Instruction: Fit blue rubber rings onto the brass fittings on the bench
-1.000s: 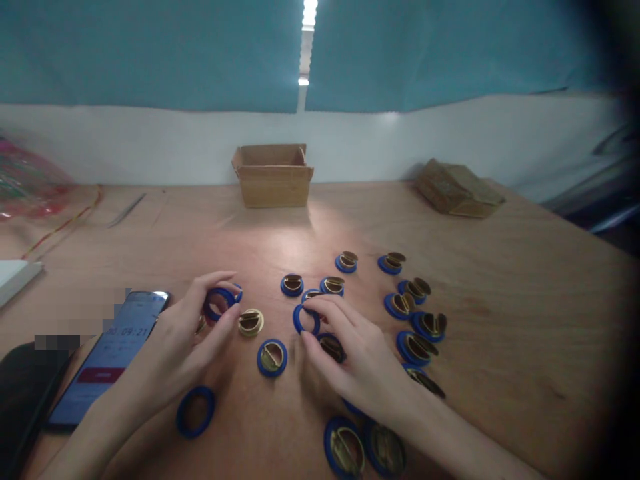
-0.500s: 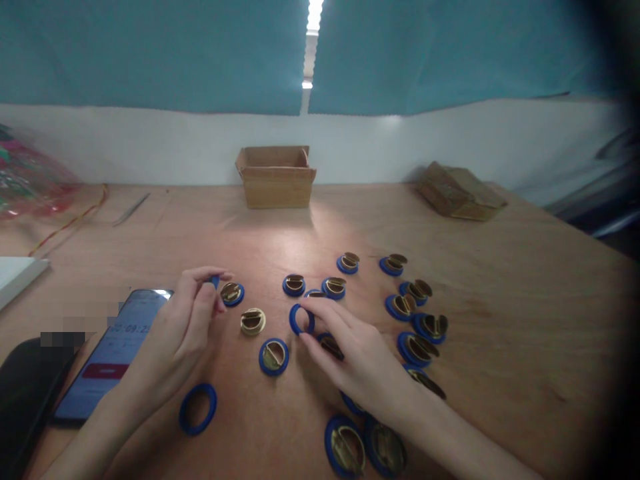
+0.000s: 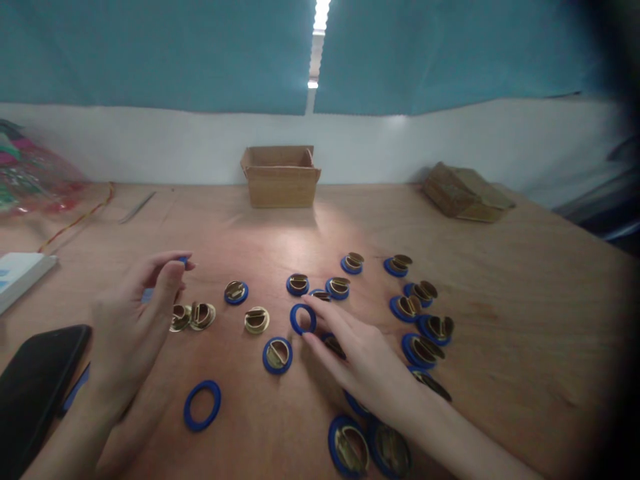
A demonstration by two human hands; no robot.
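Note:
My left hand is raised over the wooden table, its fingertips pinched on a blue ring of which only a sliver shows. Just beyond it lie two bare brass discs. My right hand rests low on the table with fingers stretched out, its fingertips touching an empty blue ring. Another brass disc and a disc in a blue ring lie between my hands. A loose blue ring lies near the front.
Several blue-ringed brass discs are spread to the right and front. A phone lies at the left front, a white pad beyond it. An open cardboard box and a flattened one stand at the back.
My left hand has moved left and lifted with its blue ring, uncovering two brass discs and a ringed disc. My right hand has stayed by the empty ring, fingers flattening.

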